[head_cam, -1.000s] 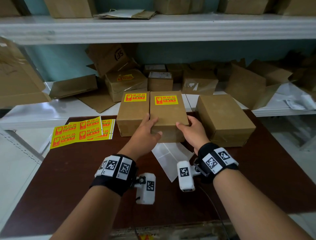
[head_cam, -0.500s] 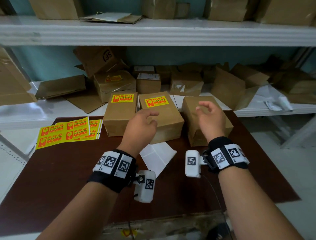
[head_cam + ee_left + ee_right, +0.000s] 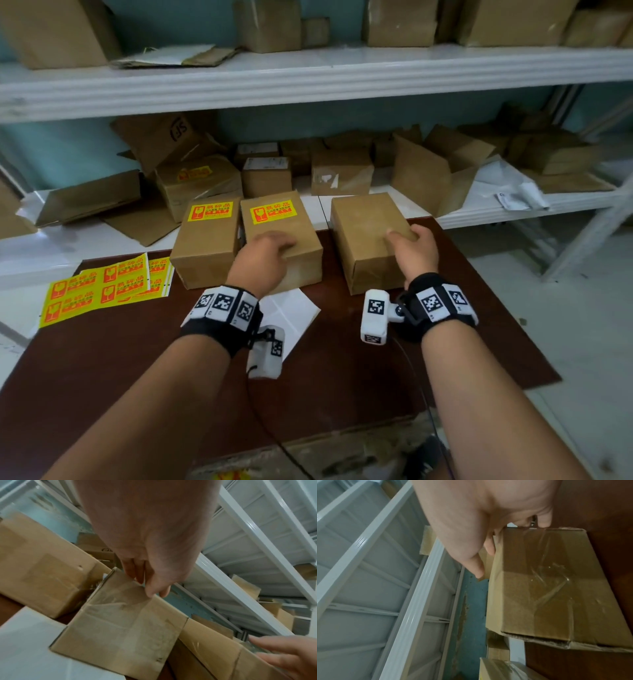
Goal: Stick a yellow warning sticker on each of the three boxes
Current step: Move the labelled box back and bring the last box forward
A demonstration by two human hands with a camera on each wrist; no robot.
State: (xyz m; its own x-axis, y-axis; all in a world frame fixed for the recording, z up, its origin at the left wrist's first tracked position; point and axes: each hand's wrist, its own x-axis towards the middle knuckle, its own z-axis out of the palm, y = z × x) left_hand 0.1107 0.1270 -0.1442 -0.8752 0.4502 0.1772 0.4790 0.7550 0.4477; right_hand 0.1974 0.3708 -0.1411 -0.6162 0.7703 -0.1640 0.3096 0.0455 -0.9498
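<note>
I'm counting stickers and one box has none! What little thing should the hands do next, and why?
Probably the left hand should leave the middle brown cardboard box and reach for the yellow warning sticker sheets on the dark brown table. The left and middle boxes already wear yellow stickers; the plain right brown cardboard box, gripped at its near edge by the right hand, has none.

A dark brown table (image 3: pixel 102 377) carries three cardboard boxes along its far edge. The left box (image 3: pixel 205 253) and the middle box (image 3: pixel 284 236) stand just beside each other, each with a yellow sticker on top; the right box (image 3: pixel 370 236) stands apart from them, its top bare. Yellow sticker sheets (image 3: pixel 102 287) lie at the far left corner, overhanging the left edge. A white backing sheet (image 3: pixel 294 311) lies flat in front of the middle box.
</note>
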